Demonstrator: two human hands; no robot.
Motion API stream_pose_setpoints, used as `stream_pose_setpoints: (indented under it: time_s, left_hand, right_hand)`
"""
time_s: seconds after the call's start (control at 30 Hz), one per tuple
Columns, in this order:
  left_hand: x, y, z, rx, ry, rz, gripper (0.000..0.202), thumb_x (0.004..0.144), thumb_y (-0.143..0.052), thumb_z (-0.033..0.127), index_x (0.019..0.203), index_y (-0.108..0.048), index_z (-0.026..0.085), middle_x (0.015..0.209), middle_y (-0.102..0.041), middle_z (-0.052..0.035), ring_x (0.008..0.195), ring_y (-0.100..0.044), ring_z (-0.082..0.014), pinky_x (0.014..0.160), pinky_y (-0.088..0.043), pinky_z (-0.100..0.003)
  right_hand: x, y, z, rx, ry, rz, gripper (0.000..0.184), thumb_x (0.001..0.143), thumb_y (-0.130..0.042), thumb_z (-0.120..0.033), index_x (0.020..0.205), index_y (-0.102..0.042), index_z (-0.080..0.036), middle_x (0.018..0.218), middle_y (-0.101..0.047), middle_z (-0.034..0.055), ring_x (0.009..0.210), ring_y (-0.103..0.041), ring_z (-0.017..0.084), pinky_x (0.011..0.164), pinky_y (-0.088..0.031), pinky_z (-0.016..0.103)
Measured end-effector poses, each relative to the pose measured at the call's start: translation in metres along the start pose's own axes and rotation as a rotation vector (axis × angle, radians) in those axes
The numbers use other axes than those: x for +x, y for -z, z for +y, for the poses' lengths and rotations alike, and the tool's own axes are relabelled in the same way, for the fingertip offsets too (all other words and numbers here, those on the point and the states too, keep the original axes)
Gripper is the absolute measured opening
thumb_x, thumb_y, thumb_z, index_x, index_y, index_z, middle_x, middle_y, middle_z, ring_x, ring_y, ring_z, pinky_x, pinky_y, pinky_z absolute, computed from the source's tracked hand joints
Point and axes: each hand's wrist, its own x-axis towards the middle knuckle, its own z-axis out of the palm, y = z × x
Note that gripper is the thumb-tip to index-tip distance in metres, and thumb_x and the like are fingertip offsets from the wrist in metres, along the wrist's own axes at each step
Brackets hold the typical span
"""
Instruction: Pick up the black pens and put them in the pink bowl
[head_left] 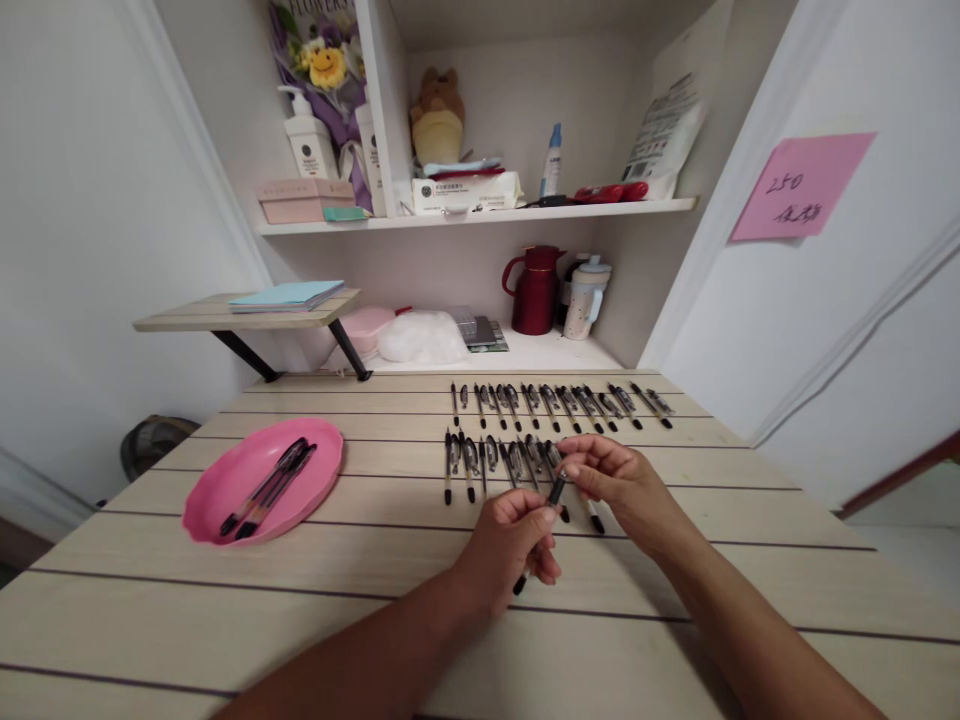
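My left hand [517, 545] is closed around a black pen [556, 490], which slants up to the right; its dark lower end sticks out below the fingers. At the pen's upper end my right hand [611, 480] pinches with thumb and fingertips, which partly hide whether a cap sits there. Just beyond both hands lies a near row of uncapped pens [469, 470], with loose black caps [491, 453] beside them. Behind it runs a far row of pens [551, 402] and caps. To the left, a pink dish [319, 497] holds several capped pens [274, 487].
All this lies on a slatted wooden tabletop [360, 570]. A small raised shelf [187, 316] with blue paper [289, 294] stands at back left. Behind the table are a red jug [535, 290], a pale cup [583, 302] and a white plastic bag [422, 338].
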Motion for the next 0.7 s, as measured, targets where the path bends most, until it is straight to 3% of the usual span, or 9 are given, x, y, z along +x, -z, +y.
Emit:
stream_pose_setpoints:
  time_s: [0.37, 0.57, 0.7]
  left_hand:
    - [0.0002, -0.0082, -0.0047, 0.099, -0.173, 0.115, 0.018, 0.069, -0.058, 0.031, 0.075, -0.051, 0.015, 0.055, -0.049, 0.0059, 0.032, -0.042, -0.0033, 0.030, -0.025, -0.015]
    - [-0.0014, -0.0046, 0.0012, 0.049, -0.166, 0.066, 0.022, 0.068, -0.060, 0.035, 0.074, -0.052, 0.015, 0.055, -0.051, 0.0055, 0.034, -0.043, -0.0034, 0.032, -0.028, -0.015]
    - [-0.0028, -0.0041, 0.0022, 0.033, -0.151, 0.026, 0.024, 0.068, -0.061, 0.035, 0.076, -0.052, 0.015, 0.055, -0.052, 0.0054, 0.034, -0.043, -0.0035, 0.032, -0.028, -0.015]
  right_hand:
    - [-0.0007, -0.0055, 0.0033, 0.098, 0.004, 0.006, 0.036, 0.063, -0.072, -0.033, 0.094, -0.060, -0.019, 0.061, -0.053, -0.0036, 0.049, -0.040, 0.006, 0.047, -0.032, 0.020]
    - [-0.0028, -0.0032, 0.0006, 0.213, -0.045, -0.034, 0.039, 0.073, -0.058, -0.048, 0.099, -0.064, -0.019, 0.072, -0.059, 0.0029, 0.052, -0.042, 0.009, 0.048, -0.032, 0.024]
    - [-0.0034, -0.0018, 0.0001, 0.206, -0.084, -0.063, 0.036, 0.068, -0.065, -0.043, 0.095, -0.066, -0.018, 0.064, -0.058, 0.0017, 0.050, -0.039, 0.008, 0.048, -0.030, 0.023]
